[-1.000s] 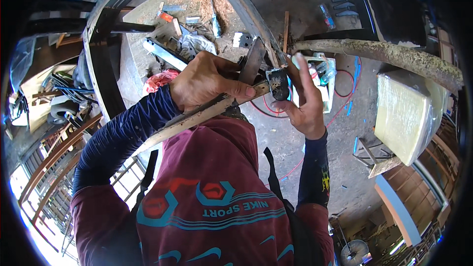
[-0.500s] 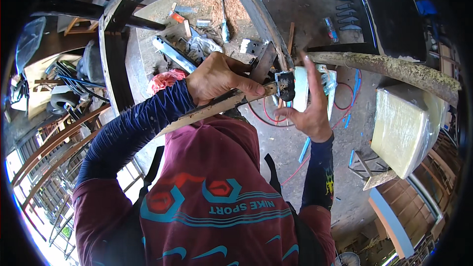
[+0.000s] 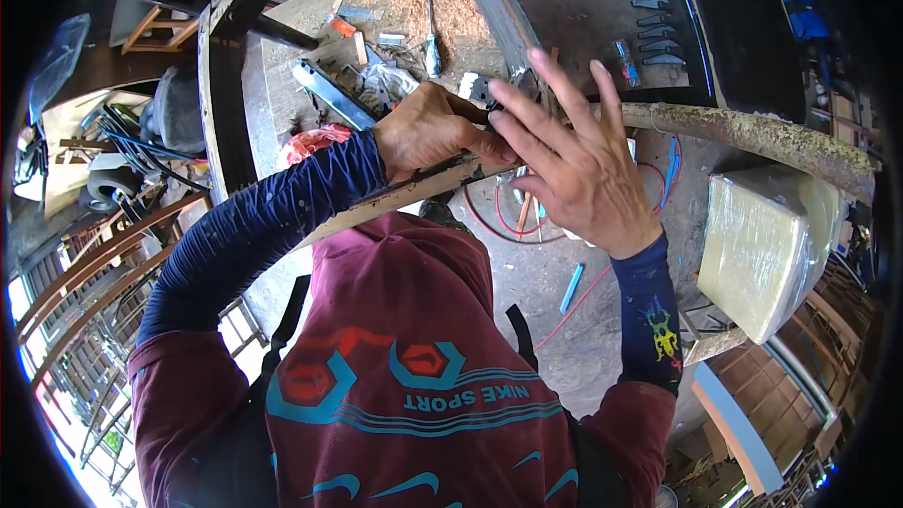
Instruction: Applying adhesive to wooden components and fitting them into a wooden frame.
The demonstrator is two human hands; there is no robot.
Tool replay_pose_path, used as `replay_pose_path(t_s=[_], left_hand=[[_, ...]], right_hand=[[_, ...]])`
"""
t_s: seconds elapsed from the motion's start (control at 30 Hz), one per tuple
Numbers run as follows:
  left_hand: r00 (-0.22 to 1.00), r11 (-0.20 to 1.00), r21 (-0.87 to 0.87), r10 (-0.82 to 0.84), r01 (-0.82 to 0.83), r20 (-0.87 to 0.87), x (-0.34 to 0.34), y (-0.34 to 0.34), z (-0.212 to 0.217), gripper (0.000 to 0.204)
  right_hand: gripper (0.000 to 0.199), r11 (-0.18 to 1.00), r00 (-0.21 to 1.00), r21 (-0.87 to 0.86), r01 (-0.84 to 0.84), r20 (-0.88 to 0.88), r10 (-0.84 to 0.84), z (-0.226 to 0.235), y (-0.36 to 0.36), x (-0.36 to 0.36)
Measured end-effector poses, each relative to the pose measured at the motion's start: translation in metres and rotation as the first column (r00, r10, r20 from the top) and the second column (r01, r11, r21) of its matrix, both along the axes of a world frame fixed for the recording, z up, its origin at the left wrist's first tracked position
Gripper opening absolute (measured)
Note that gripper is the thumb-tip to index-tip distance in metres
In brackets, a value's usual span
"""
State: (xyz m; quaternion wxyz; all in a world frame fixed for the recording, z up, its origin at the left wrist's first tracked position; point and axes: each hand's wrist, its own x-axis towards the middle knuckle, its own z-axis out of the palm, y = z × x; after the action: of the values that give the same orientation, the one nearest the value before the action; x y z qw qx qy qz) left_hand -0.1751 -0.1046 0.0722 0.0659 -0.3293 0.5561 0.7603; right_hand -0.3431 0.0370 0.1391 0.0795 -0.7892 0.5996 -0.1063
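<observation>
My left hand (image 3: 428, 136) is closed around a worn wooden frame rail (image 3: 367, 211) near its corner, its thumb along the near side. The rail's cream and black paint is chipped. My right hand (image 3: 583, 174) is open, fingers spread, over the corner where the rail meets a second beam (image 3: 489, 0). That hand hides the corner, and I cannot make out whether it touches the wood. The left fingertips are partly hidden, so anything small under them does not show.
Wood shavings (image 3: 451, 14), a blue-handled tool (image 3: 432, 58), a long silver-blue metal piece (image 3: 334, 94) and a red cloth (image 3: 313, 144) lie beyond the rail. A peeling round pole (image 3: 752, 134) runs rightward. A plastic-wrapped block (image 3: 752, 259) stands right; a red hose (image 3: 594, 309) crosses the floor.
My right hand has swung left and turned, from upright beside the black corner piece to spread over it, covering it. My left hand keeps its hold on the rail, shifted slightly.
</observation>
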Motion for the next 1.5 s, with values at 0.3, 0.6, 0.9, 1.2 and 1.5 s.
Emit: replay_pose_path(t_s=[0.3, 0.6, 0.9, 1.2, 1.5], left_hand=[[0.998, 0.999, -0.037, -0.037, 0.035, -0.043, 0.001, -0.001, 0.0, 0.024], [0.957, 0.975, -0.099, -0.217, 0.201, -0.19, 0.012, -0.005, -0.012, 0.069], [0.937, 0.936, 0.045, -0.347, 0.348, -0.036, 0.016, -0.015, -0.022, 0.07], [0.915, 0.944, -0.136, -0.326, 0.301, -0.238, 0.008, -0.011, -0.016, 0.044], [0.984, 0.969, 0.171, -0.175, 0.177, -0.025, -0.001, -0.006, -0.022, 0.043]], right_hand=[[0.03, 0.997, 0.989, 0.012, -0.074, -0.125, 0.075, 0.005, -0.025, 0.012], [0.029, 0.998, 0.99, -0.004, -0.065, -0.125, 0.064, 0.007, -0.026, 0.012], [0.031, 0.985, 0.978, 0.069, -0.158, -0.125, 0.166, 0.013, -0.037, 0.007], [0.035, 0.988, 0.984, 0.053, -0.142, -0.099, 0.147, 0.007, -0.038, 0.005], [0.112, 0.967, 0.895, 0.046, 0.25, 0.369, -0.249, -0.008, 0.02, -0.034]])
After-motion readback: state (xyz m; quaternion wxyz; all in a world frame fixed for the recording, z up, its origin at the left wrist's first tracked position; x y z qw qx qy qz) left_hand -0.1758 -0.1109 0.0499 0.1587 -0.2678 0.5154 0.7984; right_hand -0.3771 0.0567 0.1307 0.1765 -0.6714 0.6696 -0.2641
